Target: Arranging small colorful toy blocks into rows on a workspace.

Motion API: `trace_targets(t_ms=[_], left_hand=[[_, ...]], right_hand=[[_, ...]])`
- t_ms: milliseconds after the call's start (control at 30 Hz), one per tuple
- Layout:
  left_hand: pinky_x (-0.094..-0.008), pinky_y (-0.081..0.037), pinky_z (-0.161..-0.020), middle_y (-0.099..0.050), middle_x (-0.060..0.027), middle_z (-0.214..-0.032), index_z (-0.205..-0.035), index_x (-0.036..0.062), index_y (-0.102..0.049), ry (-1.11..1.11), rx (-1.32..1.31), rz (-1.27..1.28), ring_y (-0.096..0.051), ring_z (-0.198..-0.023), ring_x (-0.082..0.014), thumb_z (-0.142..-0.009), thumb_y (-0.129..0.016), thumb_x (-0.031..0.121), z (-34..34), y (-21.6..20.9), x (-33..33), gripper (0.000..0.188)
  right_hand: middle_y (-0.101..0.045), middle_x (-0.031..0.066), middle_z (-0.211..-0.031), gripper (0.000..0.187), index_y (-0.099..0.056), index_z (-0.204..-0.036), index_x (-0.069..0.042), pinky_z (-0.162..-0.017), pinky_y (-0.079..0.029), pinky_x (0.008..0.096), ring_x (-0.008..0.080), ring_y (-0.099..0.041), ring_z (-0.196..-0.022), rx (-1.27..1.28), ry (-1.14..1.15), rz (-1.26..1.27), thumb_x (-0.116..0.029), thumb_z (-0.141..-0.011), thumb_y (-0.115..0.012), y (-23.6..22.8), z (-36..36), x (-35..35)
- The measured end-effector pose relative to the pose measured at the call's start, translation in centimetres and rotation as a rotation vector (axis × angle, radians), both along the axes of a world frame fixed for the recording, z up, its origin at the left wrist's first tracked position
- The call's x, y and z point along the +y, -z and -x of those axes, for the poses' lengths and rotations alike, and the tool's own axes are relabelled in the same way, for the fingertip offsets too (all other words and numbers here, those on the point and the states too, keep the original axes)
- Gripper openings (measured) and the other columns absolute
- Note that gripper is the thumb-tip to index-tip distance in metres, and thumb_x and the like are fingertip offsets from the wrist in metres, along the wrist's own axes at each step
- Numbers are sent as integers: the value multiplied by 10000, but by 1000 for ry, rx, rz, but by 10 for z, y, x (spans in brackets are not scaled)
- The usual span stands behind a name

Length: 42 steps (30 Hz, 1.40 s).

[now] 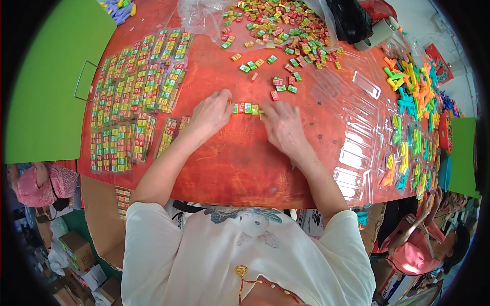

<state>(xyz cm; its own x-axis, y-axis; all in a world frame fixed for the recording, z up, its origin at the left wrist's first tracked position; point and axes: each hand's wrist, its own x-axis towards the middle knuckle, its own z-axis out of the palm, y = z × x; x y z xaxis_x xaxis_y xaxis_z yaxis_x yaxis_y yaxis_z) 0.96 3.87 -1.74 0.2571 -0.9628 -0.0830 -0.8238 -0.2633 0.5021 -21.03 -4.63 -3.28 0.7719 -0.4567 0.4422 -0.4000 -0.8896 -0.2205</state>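
Observation:
A short row of small red, green and yellow packets (248, 108) lies on the red table, between my two hands. At its left end my left hand (212, 111) is closed, thumb and fingertips pressed against the end packet. My right hand (284, 126) is at the other end, its curled fingertips on the yellow packet there. The fingers partly hide both end packets. Just beyond the row, loose packets (277, 81) lie scattered, leading back to a large heap (286, 23) on clear plastic.
Clear trays filled with packets (138, 81) are stacked at left. Empty clear plastic trays (357, 145) lie at right, beside piles of bright toy guns (416, 92). A black bag (351, 23) stands at the back. Another person (418, 245) is at the far right, and green boards flank the table.

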Motion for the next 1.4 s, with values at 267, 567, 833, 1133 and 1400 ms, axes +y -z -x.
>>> trace_targets(t_ms=[267, 567, 833, 1133, 1400], left_hand=[[-536, -524, -804, -562, -212, -1155, -1208, 41, -511, 135, -64, -79, -630, -996, -449, -937, -613, 139, 5, -16, 16, 306], [-535, -541, -765, -502, -171, -1142, -1246, 63, -494, 147, -122, -127, -649, -942, -438, -913, -676, 177, 7, -16, 22, 397], [-517, -557, -785, -488, -184, -1150, -1280, 45, -494, 150, -142, -72, -641, -1015, -414, -899, -697, 191, 13, -17, 19, 455], [-503, -560, -775, -490, -175, -1150, -1330, 57, -493, 179, -122, -27, -639, -1014, -398, -895, -698, 183, 12, -10, 16, 497], [-492, -574, -768, -487, -183, -1158, -1347, 60, -497, 191, -151, -34, -630, -1058, -379, -895, -692, 186, 15, -13, 15, 508]], right_hand=[[-580, 91, -935, 371, -600, -1204, -64, -766, -433, 406, 266, -575, -899, 159, 81, 107, -94, -835, -606, 9, 13, -47], [-565, 114, -999, 418, -595, -1201, -49, -780, -447, 426, 285, -579, -948, 135, 98, -142, -196, -828, -713, -1, 36, -10], [-542, 84, -1001, 456, -614, -1217, -115, -761, -427, 394, 253, -564, -925, 201, 158, -43, -360, -848, -724, -6, 19, -7], [-552, 76, -1088, 353, -665, -1123, -145, -784, -418, 405, 256, -542, -998, 39, 117, -72, -327, -832, -746, -8, 7, -15], [-569, 76, -1096, 317, -671, -1115, -136, -797, -420, 423, 269, -555, -993, 81, 111, -104, -226, -820, -746, 0, 13, -27]])
